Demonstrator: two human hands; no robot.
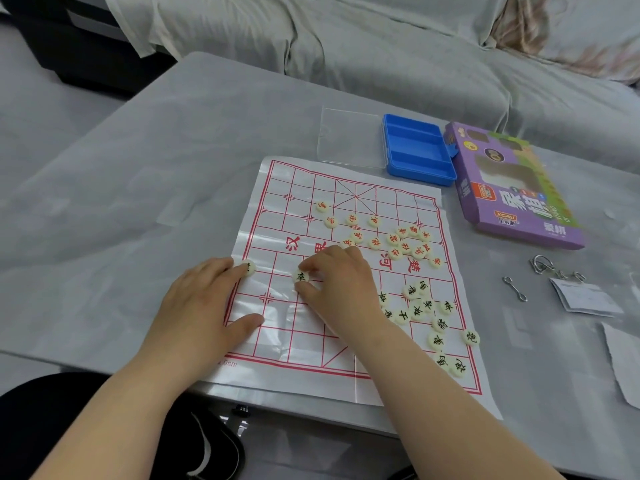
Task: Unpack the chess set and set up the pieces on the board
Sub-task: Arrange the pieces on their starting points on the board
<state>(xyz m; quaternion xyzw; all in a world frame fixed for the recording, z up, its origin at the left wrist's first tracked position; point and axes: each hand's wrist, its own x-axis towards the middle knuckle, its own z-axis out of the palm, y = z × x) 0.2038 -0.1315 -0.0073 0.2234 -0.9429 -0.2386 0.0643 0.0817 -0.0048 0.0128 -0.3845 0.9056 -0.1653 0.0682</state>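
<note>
On the grey-covered table (138, 168), furthest left, the person's left hand (204, 303) lay flat with its fingers stretched out. One fingertip pressed down on an edge piece (248, 267) sitting at the left border of the board sheet (304, 188), and the thumb rested on the sheet nearer the person. The sheet was a thin, creased plastic printed with a red grid, spread flat near the table's front edge.

Just to the right, a black-lettered disc (301, 277) sat on the near half of the grid. The right hand (339, 282) pinched it between curled forefinger and thumb, with its other fingers bent over the river line.

Beyond the sheet's far edge lay a clear lid (349, 136), flat on the table. The red-lettered pieces (405, 242) were scattered loosely over the far right part of the grid, several touching each other. The blue tray (419, 148) stood beside the clear lid, its compartments bare. The black-lettered pieces (426, 313) were strewn down the near right side of the sheet, in no order.

Further right lay the purple box (512, 188), flat and just beside the tray. Near it were some wire puzzles (543, 268) and a folded leaflet (585, 299).
</note>
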